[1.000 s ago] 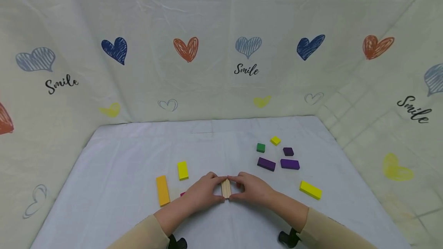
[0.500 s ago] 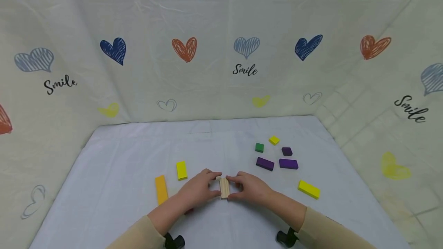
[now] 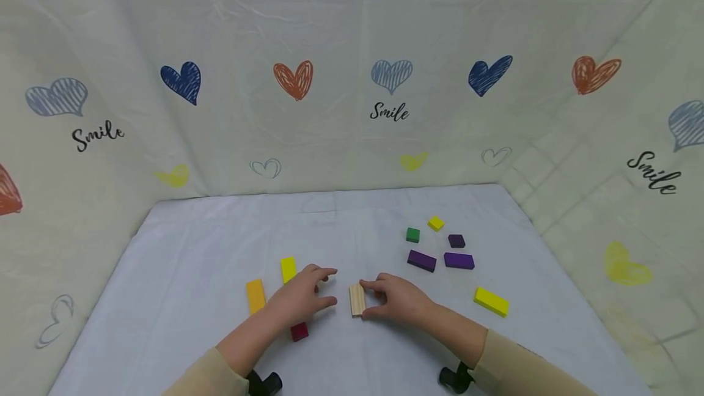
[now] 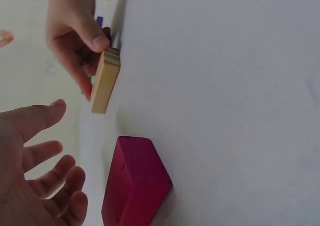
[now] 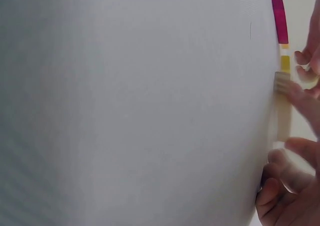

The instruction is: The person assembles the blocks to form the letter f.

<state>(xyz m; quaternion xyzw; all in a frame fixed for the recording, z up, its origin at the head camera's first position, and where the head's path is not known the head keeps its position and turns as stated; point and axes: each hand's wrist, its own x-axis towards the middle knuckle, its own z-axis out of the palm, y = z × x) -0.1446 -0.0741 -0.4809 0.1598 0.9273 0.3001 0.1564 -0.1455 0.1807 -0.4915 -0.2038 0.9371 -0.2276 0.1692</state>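
A plain wooden block with a striped end stands on the white cloth in the middle of the head view. Thumb and index finger of my right hand grip it at its near and far ends; the left wrist view shows the same block with a thumb at the striped end. My left hand hovers just left of it, holding nothing, thumb and index finger spread apart. Partly hidden below that hand lies a dark red block, seen larger as a magenta block in the left wrist view.
An orange block and a yellow block lie to the left. Toward the back right are a green cube, a small yellow block and several purple blocks. Another yellow block lies right of my right arm.
My left hand has let go of the wooden block and drawn away leftward, uncovering more of the dark red block. My right hand has stayed at the wooden block.
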